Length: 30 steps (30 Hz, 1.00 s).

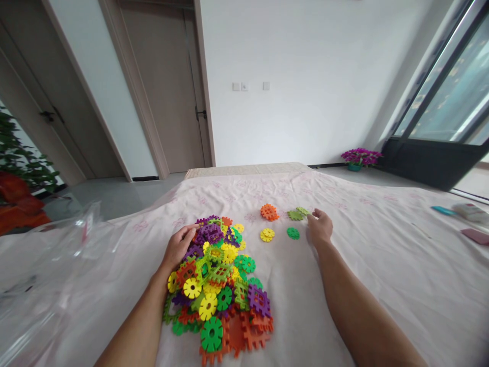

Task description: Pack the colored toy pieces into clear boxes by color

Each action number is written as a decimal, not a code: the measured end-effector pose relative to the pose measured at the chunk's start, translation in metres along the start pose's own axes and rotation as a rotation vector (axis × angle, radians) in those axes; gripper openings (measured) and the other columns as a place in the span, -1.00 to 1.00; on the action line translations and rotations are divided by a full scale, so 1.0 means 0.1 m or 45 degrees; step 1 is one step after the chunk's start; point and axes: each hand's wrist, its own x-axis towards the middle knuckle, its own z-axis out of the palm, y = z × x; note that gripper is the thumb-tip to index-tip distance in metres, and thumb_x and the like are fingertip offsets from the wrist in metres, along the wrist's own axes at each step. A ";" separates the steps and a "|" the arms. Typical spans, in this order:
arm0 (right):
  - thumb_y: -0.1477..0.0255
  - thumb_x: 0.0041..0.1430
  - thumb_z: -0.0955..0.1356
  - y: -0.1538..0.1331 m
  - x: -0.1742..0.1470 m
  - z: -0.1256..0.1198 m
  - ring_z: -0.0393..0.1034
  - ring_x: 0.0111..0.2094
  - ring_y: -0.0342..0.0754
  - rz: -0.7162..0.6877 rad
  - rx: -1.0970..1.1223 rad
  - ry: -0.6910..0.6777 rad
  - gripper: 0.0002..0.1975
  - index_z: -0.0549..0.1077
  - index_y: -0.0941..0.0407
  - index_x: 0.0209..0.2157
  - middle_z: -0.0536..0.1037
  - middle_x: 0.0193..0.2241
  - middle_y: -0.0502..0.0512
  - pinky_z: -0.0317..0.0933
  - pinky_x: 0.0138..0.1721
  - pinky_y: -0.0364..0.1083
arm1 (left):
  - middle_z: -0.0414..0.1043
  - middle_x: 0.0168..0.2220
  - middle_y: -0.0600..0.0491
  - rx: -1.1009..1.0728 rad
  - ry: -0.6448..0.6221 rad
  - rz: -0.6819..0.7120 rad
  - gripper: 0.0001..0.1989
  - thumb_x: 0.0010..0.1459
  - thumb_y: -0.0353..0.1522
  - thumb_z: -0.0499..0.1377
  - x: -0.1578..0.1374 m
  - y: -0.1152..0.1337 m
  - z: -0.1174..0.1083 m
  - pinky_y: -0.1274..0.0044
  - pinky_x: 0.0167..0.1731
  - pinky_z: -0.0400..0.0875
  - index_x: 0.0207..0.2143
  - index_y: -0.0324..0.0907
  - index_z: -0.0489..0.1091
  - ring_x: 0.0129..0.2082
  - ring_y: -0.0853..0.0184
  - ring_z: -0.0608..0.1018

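Note:
A heap of interlocking plastic toy pieces (214, 275) in purple, green, yellow and orange lies on the cloth in front of me. My left hand (180, 246) rests against the heap's upper left side, fingers stretched toward the purple square pieces (211, 233). To the right, my right hand (321, 227) has its fingertips pinched at the edge of a light green piece (303, 210). That piece overlaps another light green piece (295, 215). Nearby lie small separate groups: orange pieces (269, 212), yellow discs (267, 235) and a green disc (293, 233).
A pale flowered cloth (290, 295) covers the surface. Clear plastic bags (49, 275) lie at the left. At the far right are a blue item (442, 210), a white packet (469, 212) and a dark pink item (476, 236). Potted purple flowers (361, 157) stand on the floor beyond.

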 end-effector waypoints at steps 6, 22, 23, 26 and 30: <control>0.23 0.04 0.35 -0.49 -0.37 0.13 0.42 -0.38 -0.06 -0.237 0.329 -0.508 -0.62 0.52 0.20 -0.18 0.56 -0.35 0.15 0.32 -0.29 -0.08 | 0.50 0.00 -0.02 -0.006 -0.004 0.007 -0.52 0.13 -0.04 0.08 0.00 0.00 0.00 0.42 0.13 0.22 -0.09 -0.17 0.48 0.07 0.18 0.45; 0.26 -0.26 0.53 -1.10 -1.24 0.25 0.26 -0.51 -0.23 -0.855 -0.316 -1.660 -0.63 0.51 0.12 -0.37 0.46 -0.52 -0.13 0.01 -0.52 -0.23 | 0.51 -0.02 -0.02 -0.029 0.012 -0.006 -0.54 0.11 -0.04 0.10 0.00 0.02 0.01 0.42 0.12 0.23 -0.11 -0.17 0.50 0.05 0.16 0.46; 0.27 -0.26 0.53 -1.10 -1.24 0.25 0.25 -0.52 -0.23 -0.840 -0.298 -1.664 -0.65 0.50 0.12 -0.39 0.45 -0.53 -0.13 0.01 -0.52 -0.23 | 0.51 -0.02 -0.02 -0.031 0.015 -0.005 -0.53 0.12 -0.04 0.10 0.00 0.01 0.01 0.43 0.11 0.23 -0.11 -0.17 0.50 0.05 0.16 0.46; 0.32 -0.23 0.51 -1.09 -1.19 0.24 0.24 -0.54 -0.24 -0.689 -0.145 -1.745 -0.70 0.47 0.14 -0.42 0.44 -0.56 -0.12 0.03 -0.53 -0.23 | 0.51 -0.02 -0.01 -0.030 0.012 0.003 -0.54 0.12 -0.05 0.10 -0.01 0.00 0.01 0.43 0.11 0.23 -0.10 -0.16 0.49 0.05 0.17 0.46; 0.33 -0.12 0.45 -1.05 -0.96 0.17 0.29 -0.56 -0.22 -0.480 0.065 -1.631 -0.78 0.44 0.15 -0.44 0.45 -0.58 -0.07 0.12 -0.53 -0.23 | 0.51 -0.02 -0.01 -0.013 0.002 0.015 -0.56 0.14 -0.06 0.09 0.00 -0.01 0.00 0.42 0.12 0.23 -0.10 -0.16 0.49 0.05 0.18 0.46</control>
